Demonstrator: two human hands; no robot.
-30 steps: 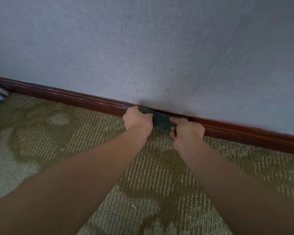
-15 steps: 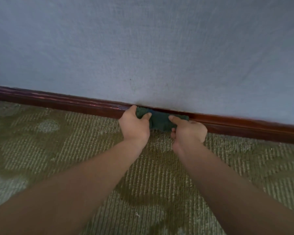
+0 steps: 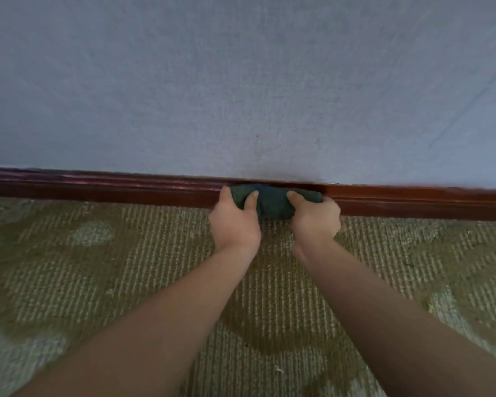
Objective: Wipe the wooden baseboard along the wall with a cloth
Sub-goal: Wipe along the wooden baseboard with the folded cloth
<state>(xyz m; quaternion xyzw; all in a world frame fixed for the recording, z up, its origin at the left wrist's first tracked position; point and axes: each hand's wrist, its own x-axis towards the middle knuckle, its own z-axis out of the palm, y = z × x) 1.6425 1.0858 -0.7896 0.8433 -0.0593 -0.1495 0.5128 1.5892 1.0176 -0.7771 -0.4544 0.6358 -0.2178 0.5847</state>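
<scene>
Seen through my remote feed, both of my bare hands hold a dark green cloth [image 3: 272, 203] against the wooden baseboard [image 3: 112, 187]. It sits just right of the middle of the board's visible run, at the far edge of the carpet [image 3: 126, 267].

The cloth is bunched into a thick, soft roll lying lengthwise along the board. Its surface is nubby and towel-like, and it covers the board's face from the top lip down to the carpet line.

My left hand [image 3: 235, 222] grips the roll's left end, thumb laid across the front and one finger up along its side. My right hand [image 3: 315, 222] clasps the right end, one digit stretched forward on the fabric and the rest folded around it close to the board.

The baseboard is a long, narrow strip of glossy reddish-brown wood with a shallow groove along its length. Its left stretch catches a purplish sheen.

Above it rises a pale blue-grey wall [image 3: 241, 81] with a fine, grainy texture. The carpet is a low ribbed weave in olive and beige, with curving darker patterns and a few light specks near its near edge.
</scene>
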